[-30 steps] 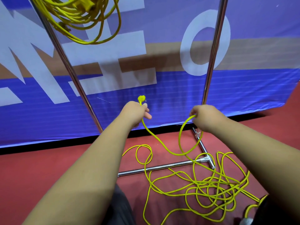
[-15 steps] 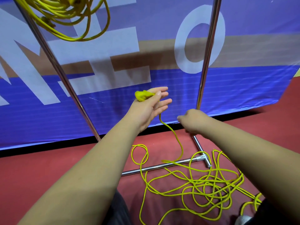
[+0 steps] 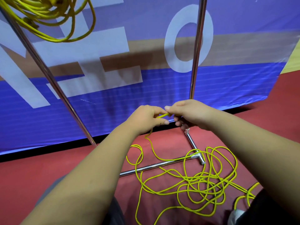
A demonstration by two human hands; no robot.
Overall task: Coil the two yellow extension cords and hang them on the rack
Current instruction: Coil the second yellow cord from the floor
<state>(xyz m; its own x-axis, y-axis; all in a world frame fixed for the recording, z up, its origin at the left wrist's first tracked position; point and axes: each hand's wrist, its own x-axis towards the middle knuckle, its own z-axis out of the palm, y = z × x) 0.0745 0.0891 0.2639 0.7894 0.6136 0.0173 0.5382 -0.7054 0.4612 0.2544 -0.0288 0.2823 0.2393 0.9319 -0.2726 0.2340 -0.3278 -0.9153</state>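
One coiled yellow cord (image 3: 48,18) hangs from the rack at the top left. The second yellow cord (image 3: 194,181) lies in loose tangled loops on the red floor, draped over the rack's base bar (image 3: 155,166). Its upper end rises to my hands, which meet in the middle of the view. My left hand (image 3: 146,118) grips the cord, fingers curled round it, and the plug is hidden inside the hand. My right hand (image 3: 186,113) pinches the short yellow stretch showing between the two hands.
Two chrome uprights of the rack (image 3: 197,51) (image 3: 43,73) stand in front of a blue and purple banner (image 3: 113,54) with white letters. A shoe tip (image 3: 235,216) shows at the bottom right on the red floor (image 3: 24,176).
My hands have come together: the right one moved left and up to the left hand. The left hand, open with the plug on its palm half a second ago, has closed round the cord.
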